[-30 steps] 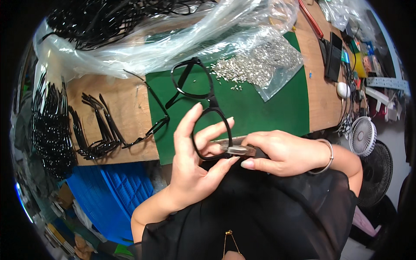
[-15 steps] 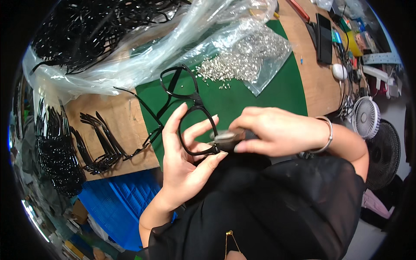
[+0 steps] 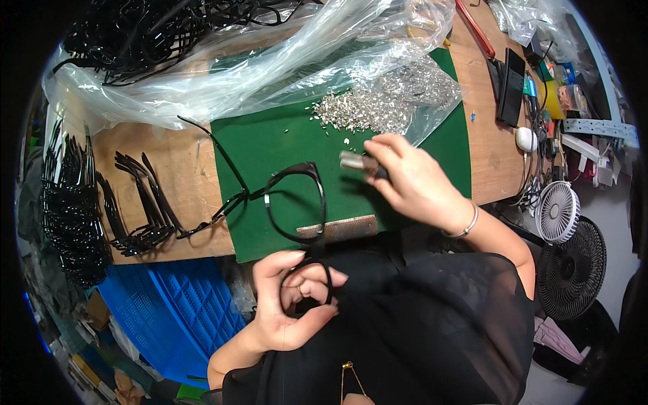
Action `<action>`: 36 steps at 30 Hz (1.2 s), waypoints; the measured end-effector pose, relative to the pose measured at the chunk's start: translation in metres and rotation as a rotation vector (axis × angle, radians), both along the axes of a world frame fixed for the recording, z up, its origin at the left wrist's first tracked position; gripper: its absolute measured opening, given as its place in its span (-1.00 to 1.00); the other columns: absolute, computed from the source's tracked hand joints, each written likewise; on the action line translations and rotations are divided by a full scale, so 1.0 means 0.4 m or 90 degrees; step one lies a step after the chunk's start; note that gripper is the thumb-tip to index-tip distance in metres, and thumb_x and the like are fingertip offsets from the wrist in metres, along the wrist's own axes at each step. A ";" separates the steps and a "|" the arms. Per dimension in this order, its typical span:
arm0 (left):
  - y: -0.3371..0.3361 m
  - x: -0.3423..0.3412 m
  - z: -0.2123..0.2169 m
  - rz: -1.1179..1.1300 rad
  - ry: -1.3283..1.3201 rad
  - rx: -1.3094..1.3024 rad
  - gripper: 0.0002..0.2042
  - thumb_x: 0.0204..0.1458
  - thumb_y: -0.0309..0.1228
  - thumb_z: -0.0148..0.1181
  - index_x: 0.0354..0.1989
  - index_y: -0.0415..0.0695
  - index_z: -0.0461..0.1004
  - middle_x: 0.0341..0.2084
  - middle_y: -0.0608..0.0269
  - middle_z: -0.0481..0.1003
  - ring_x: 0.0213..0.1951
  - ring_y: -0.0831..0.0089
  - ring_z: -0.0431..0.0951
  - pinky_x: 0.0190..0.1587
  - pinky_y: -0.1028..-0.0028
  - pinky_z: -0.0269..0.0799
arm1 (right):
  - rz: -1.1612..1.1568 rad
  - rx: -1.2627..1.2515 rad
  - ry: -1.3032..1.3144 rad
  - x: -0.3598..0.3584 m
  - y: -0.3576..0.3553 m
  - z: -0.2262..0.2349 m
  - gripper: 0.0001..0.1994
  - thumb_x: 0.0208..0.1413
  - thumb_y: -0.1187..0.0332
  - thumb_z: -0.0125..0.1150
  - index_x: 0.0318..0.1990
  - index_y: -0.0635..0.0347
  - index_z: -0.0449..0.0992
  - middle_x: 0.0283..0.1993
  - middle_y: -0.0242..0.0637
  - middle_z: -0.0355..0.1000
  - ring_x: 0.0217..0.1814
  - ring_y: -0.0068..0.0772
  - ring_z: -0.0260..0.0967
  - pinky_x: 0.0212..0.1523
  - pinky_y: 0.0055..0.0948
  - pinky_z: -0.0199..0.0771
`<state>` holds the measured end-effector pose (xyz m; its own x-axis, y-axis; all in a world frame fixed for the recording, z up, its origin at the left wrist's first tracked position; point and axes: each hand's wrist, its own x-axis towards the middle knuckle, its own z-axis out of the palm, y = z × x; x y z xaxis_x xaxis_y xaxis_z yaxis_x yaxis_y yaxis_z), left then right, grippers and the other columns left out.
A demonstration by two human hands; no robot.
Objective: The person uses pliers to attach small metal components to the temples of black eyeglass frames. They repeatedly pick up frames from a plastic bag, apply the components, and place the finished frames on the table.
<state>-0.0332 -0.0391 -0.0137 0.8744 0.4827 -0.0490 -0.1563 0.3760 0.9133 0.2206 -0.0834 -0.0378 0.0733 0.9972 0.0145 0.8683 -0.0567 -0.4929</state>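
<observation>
My left hand (image 3: 277, 322) is closed around the lower rim of a black glasses frame (image 3: 321, 192), fingers passing through that lens opening. The other rim reaches up over the green mat (image 3: 398, 243). In my right hand (image 3: 420, 177) is a tool that looks like pliers (image 3: 356, 162), its blunt metal end pointing left, apart from the frame. Beyond it lie many tiny silvery metal pieces (image 3: 344, 111), some loose on the mat and some inside a clear plastic bag (image 3: 435, 111). A rough metal strip (image 3: 347, 228) lies at the mat's near edge.
Black glasses pieces (image 3: 145, 223) rest on the wood at left, beside a thick stack of black frames (image 3: 74, 209). A large plastic bag (image 3: 169, 101) with black frames stretches across the back. A blue crate (image 3: 169, 317) stands below. Phone (image 3: 511, 88), cables and fans (image 3: 557, 212) are at right.
My left hand has drawn the glasses frame down toward my body. My right hand has moved up and right with the pliers, away from the rim.
</observation>
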 end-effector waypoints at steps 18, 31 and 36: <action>-0.018 0.068 -0.020 -0.041 0.243 -0.095 -0.81 0.10 -0.56 -0.13 -0.11 -0.24 0.12 -0.36 0.13 0.40 -0.39 0.49 0.46 -0.25 0.54 0.38 | 0.015 -0.014 -0.009 0.019 0.068 -0.086 -0.83 -0.17 0.46 0.16 -0.41 0.26 0.32 -0.45 -0.13 0.28 -0.37 -0.08 0.31 -0.34 -0.23 0.33; -0.087 0.167 -0.050 0.214 0.108 0.032 -0.55 -0.04 -0.73 -0.02 0.06 -0.33 0.05 -0.27 0.13 0.36 -0.33 0.49 0.50 -0.26 0.58 0.43 | -0.286 0.027 0.755 -0.156 -0.036 0.045 -0.91 0.08 0.48 0.05 -0.35 0.24 0.26 -0.54 -0.45 0.27 -0.60 -0.78 0.20 -0.66 -0.73 0.20; -0.076 0.156 -0.041 0.151 0.138 0.059 -0.53 -0.04 -0.74 -0.04 0.07 -0.32 0.00 -0.24 0.07 0.33 -0.34 0.48 0.48 -0.26 0.58 0.42 | -0.355 -0.119 0.950 -0.145 -0.035 0.061 -0.85 0.08 0.42 0.09 -0.30 0.23 0.25 -0.46 -0.42 0.27 -0.53 -0.74 0.22 -0.56 -0.72 0.25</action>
<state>0.0291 -0.0693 -0.0300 0.7111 0.6825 -0.1688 -0.0272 0.2666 0.9634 0.1628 -0.0972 -0.0132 0.2475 0.8216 -0.5136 -0.5093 -0.3406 -0.7903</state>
